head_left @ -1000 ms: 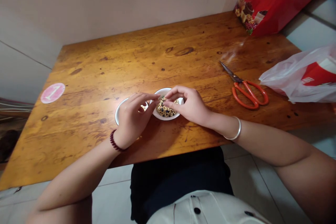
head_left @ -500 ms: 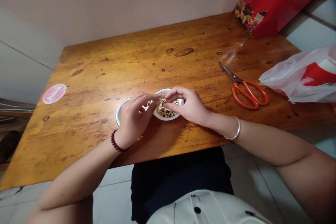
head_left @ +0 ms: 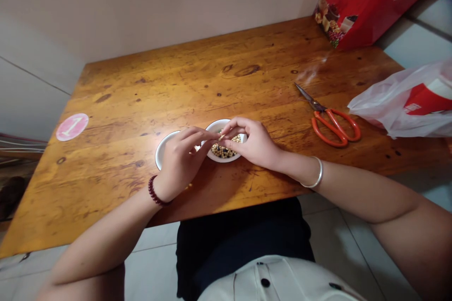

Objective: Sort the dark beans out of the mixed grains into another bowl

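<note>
A small white bowl (head_left: pixel 226 160) on the wooden table holds a mix of pale yellow and dark beans (head_left: pixel 223 151). Over it, the fingertips of my left hand (head_left: pixel 183 155) and my right hand (head_left: pixel 252 141) meet. Thumb and forefinger are pinched together on both. A tiny pale bit, perhaps a bean, shows where the tips touch; which fingers have hold of it is unclear. Beside that bowl, to the left, stands a second white bowl (head_left: pixel 161 150), mostly hidden behind my left hand, so its contents are hard to see.
Orange-handled scissors (head_left: pixel 334 127) lie to the right on the table (head_left: pixel 169 80). Further right is a white plastic bag (head_left: pixel 384 103) with something red and white inside. A red gift bag (head_left: pixel 370 4) stands at the back right corner. A round pink label (head_left: pixel 72 127) is at the left.
My left hand's fingers have moved right and closed, so that they now touch the fingertips of my right hand above the beans. My right hand has barely moved; its pinch is tighter.
</note>
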Motion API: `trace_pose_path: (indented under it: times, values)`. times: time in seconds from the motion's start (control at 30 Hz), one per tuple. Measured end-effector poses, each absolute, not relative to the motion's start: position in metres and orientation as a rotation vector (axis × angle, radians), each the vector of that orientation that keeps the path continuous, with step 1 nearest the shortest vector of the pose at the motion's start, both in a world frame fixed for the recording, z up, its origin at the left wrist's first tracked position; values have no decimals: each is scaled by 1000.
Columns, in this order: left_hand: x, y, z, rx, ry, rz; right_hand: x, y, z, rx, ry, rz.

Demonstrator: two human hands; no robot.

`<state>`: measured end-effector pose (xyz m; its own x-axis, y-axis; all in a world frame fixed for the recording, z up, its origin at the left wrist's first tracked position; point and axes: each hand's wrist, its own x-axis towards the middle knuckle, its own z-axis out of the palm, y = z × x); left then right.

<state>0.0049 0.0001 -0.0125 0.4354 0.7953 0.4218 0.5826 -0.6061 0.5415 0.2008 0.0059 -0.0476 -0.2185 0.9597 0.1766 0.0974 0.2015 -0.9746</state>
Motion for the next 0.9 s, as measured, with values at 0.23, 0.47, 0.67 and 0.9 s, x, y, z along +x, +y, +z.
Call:
trace_pose_path:
  times: [0.23, 0.47, 0.67, 0.9]
  values:
    - [4, 1, -14, 2431, 1176, 945, 201, 3, -40, -1103, -1517, 1115]
    - [2, 0, -13, 2427, 1200, 962, 200, 1, -36, -1116, -1523, 1116]
    - [5, 0, -12, 2470, 1154, 940, 200, 1, -36, -1102, -1540, 1102]
    - [2, 0, -11, 2804, 1120, 860, 200, 2, -39, -1080, -1617, 1038]
